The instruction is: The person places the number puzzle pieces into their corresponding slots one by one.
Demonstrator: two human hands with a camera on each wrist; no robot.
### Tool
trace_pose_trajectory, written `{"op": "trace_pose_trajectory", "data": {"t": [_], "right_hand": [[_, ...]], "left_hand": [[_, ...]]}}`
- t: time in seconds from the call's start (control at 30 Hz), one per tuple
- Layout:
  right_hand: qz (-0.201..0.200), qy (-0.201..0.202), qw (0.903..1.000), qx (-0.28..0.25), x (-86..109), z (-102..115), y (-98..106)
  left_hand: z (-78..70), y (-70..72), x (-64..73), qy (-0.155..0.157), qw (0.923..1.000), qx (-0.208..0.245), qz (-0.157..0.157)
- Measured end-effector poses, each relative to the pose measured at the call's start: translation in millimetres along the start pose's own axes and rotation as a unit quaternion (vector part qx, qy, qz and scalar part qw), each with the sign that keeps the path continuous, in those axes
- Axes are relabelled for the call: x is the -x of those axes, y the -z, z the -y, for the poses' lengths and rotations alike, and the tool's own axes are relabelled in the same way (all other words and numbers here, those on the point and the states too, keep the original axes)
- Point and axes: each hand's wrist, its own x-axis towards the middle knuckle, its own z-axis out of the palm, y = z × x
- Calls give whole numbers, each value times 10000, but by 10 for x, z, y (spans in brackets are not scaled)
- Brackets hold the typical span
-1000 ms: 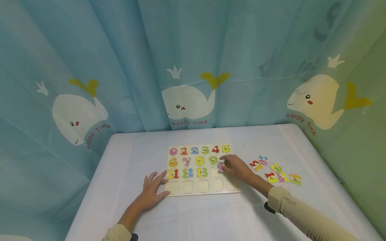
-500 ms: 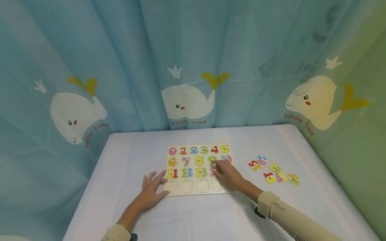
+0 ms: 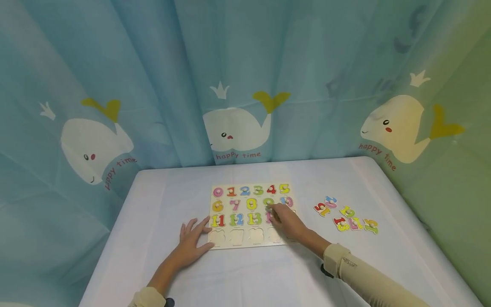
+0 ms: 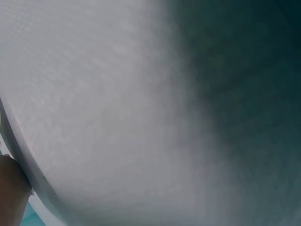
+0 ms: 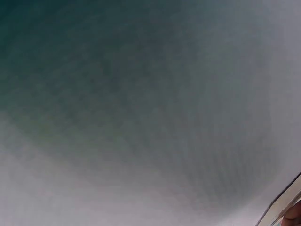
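Note:
In the head view a wooden number puzzle board [image 3: 245, 246] lies flat on the table. My left hand [image 3: 189, 245] rests beside its left edge, fingers spread, thumb and fingertips right at the rim. Over the third row, my right hand [image 3: 288, 222] pinches a number piece [image 3: 268, 218], whose pink 1 shows just right of the 13 piece [image 3: 255, 218]; the hand hides the rest of it. Behind the knuckles sits the 10 piece [image 3: 286, 201]. Mostly white cloth fills both wrist views, with bits of the left hand [image 4: 11, 190] and right hand [image 5: 292, 216] at the lower corners.
Several loose number pieces lie right of the board, among them a red-and-yellow 18 [image 3: 341, 224] and a 19 [image 3: 347, 211]. Shallow recesses [image 3: 236, 236] line the board's front row. A white cloth [image 3: 172, 192] covers the table; a whale-print curtain [image 3: 161, 85] hangs behind.
My right hand has moved left and down with the pink-digit piece, into the spot beside 13, and the 10 piece came into view. My left hand stays at the board's edge.

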Motion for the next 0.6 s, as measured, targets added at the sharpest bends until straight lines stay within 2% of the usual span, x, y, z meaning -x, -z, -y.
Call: {"op": "trace_pose_trajectory", "data": {"t": [0.17, 0.43, 0.6], "right_hand": [[71, -141, 9998, -97, -2, 12, 10], [151, -625, 9933, -959, 9, 11, 79], [47, -751, 9927, -943, 57, -66, 168]], "left_hand": [[10, -10, -10, 44, 10000, 1, 34], [15, -24, -17, 48, 10000, -35, 18], [2, -16, -11, 44, 10000, -70, 22]]}}
